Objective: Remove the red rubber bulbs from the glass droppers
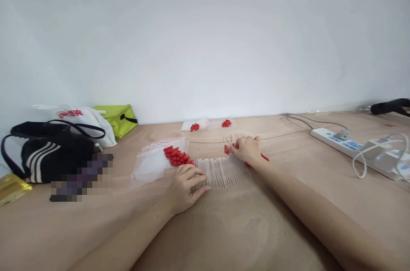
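Observation:
A row of thin clear dropper tubes (221, 172) lies side by side on the table. My left hand (187, 187) rests at the left end of the row, thumb and fingers apart, touching the tubes. Just beyond it is a pile of red rubber bulbs (177, 156). At the far right end of the row, my right hand (248, 149) has its fingers closed around a red-bulbed dropper, mostly hidden by the hand. A dropper with a red bulb (226, 149) lies beside those fingertips. More red shows under the right wrist.
Clear zip bags (149, 164) lie left of the bulbs. Two small bags (206, 125) with red bulbs sit by the wall. A black bag (48, 151), a white bag (102, 123) and a green bag (117, 119) stand left. A power strip (349, 147) with cables lies right.

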